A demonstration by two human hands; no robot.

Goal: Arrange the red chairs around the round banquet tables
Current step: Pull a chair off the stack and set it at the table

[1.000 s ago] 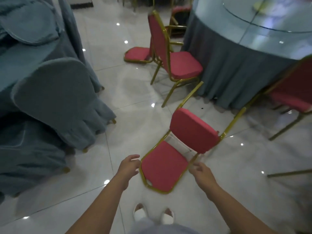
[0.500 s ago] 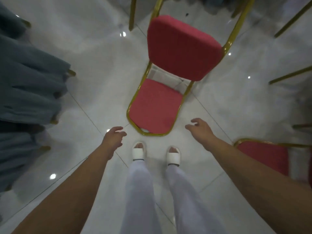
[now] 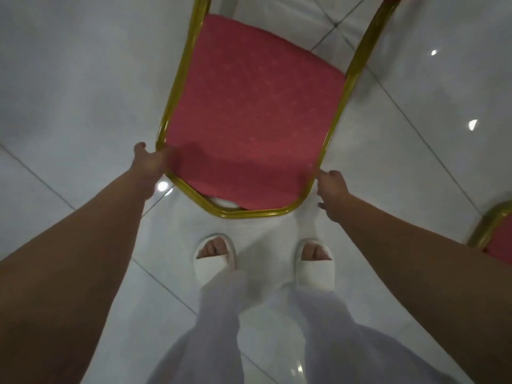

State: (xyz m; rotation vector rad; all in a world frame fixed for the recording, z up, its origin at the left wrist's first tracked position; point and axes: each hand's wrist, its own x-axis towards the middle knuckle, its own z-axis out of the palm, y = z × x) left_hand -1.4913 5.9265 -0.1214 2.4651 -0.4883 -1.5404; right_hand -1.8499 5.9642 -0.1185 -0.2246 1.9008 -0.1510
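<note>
Left hand (image 3: pixel 149 164) is closing over the near left corner of the gold frame (image 3: pixel 177 87) of a red chair (image 3: pixel 249 106), thumb lying outside the rail and fingers reaching over onto the edge of the red padding, so it is holding the frame there. Across the panel the right hand (image 3: pixel 331 187) is meeting the near right corner, one fingertip touching the rail and the other fingers curling beneath; whether it is actually gripping is not something I can tell. Both arms are stretching forward and down, nearly straight, one to each side of the panel, with the person standing in white slippers (image 3: pixel 214 261) just short of its near edge. The chair appears to be lying tipped over on the glossy tiled floor (image 3: pixel 69 79), its padded panel pointing toward the feet and its two rails running away out of the top of the view. I judge that the step in hand is taking hold of this chair to stand it up. The next move is likely calling for a firm grip at both corners and an even lift, then carrying it to a place at a round banquet table, none of which is showing in this view. Another red chair (image 3: pixel 498 239) is peeking in at the right edge, near the right forearm.
</note>
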